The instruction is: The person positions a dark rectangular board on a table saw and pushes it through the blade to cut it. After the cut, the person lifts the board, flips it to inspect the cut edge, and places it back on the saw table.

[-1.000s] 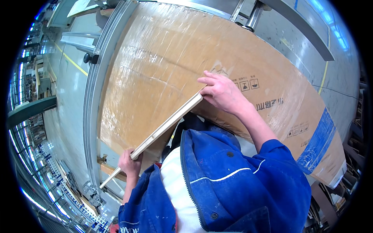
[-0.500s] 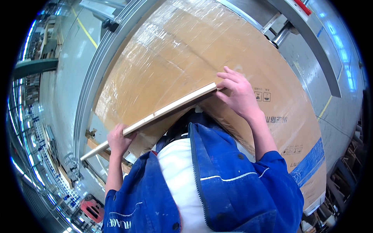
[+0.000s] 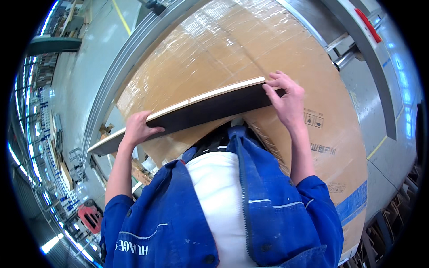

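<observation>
A long narrow board (image 3: 210, 107) with a dark face and a pale wooden edge slants across in front of my body, its dark side turned toward me. My left hand (image 3: 139, 128) is closed around it left of the middle, thumb on the dark face and fingers over the far side. The left end of the board juts out past that hand. At the right end, my right hand (image 3: 287, 96) pinches the board between thumb and fingers. Beneath and beyond it lies a large cardboard sheet (image 3: 178, 67) covered with clear plastic film.
A curved-looking metal rail (image 3: 111, 73) runs along the cardboard's left side. To the right is a grey machine beam (image 3: 373, 67) with a red piece (image 3: 368, 25). A red-and-black machine (image 3: 90, 216) stands on the floor at lower left. Stacked boards (image 3: 389, 223) lie at lower right.
The board has tilted so that its dark face shows broadly, and its right end has moved slightly up and right. Both hands moved with it and keep their hold.
</observation>
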Demonstrator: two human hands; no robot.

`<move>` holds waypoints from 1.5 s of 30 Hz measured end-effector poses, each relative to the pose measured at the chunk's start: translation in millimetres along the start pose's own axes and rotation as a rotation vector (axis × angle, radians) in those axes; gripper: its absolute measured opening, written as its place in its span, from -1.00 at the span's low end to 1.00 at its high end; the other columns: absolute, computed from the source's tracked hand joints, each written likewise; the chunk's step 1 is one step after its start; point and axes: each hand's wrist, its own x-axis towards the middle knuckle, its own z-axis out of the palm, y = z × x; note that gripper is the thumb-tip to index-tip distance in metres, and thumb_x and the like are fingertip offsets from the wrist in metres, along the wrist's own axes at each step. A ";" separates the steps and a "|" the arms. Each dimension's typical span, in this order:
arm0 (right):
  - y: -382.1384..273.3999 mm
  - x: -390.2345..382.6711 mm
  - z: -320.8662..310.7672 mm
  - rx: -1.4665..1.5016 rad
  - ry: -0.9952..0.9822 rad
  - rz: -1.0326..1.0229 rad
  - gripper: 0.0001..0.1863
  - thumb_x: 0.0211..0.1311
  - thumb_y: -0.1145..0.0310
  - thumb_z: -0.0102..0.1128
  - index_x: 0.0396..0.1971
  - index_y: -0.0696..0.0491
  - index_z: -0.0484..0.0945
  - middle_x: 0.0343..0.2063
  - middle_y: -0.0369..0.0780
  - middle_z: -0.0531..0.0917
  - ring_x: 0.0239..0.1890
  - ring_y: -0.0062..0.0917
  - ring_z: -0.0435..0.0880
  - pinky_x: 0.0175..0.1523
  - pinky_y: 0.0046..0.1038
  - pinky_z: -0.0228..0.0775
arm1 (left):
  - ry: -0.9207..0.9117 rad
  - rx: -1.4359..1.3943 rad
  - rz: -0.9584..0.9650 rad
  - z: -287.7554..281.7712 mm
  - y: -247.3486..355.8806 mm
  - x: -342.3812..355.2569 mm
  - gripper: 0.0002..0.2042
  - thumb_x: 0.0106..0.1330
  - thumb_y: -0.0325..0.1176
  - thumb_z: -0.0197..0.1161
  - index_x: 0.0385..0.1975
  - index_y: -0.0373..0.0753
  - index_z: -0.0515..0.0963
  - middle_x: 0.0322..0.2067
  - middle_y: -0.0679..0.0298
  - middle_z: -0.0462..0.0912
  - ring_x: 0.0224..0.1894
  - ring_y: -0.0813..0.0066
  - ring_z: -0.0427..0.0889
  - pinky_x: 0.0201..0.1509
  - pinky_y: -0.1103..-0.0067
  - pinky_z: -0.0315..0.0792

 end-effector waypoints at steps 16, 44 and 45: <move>11.6 11.9 -5.1 0.710 0.383 0.127 -0.61 0.58 0.31 0.26 0.25 0.19 0.67 0.20 -0.16 0.74 0.27 -0.46 0.67 0.37 -0.35 0.48 | 0.050 0.081 0.003 12.5 -9.1 -6.4 -0.34 -0.02 0.05 0.74 0.00 -0.27 0.71 -0.18 -0.01 0.80 -0.06 -0.05 0.78 0.04 0.24 0.64; 59.0 -26.3 27.8 0.548 0.278 0.136 -0.57 0.57 0.27 0.01 -0.55 0.18 0.50 -0.56 -0.28 0.53 -0.42 -0.61 0.46 -0.24 -0.49 0.26 | -0.023 -0.015 0.364 8.8 -11.5 -17.4 -0.70 0.11 -0.35 0.57 -0.15 -0.14 0.70 -0.34 0.16 0.76 -0.28 0.03 0.78 -0.21 0.28 0.65; 57.2 -25.0 30.4 0.522 0.276 0.163 -0.57 0.58 0.25 -0.02 -0.54 0.17 0.49 -0.55 -0.28 0.53 -0.41 -0.59 0.46 -0.21 -0.48 0.26 | -0.025 0.005 0.353 8.1 -13.8 -16.7 -0.70 0.10 -0.34 0.58 -0.17 -0.14 0.69 -0.36 0.17 0.76 -0.29 0.04 0.78 -0.23 0.28 0.65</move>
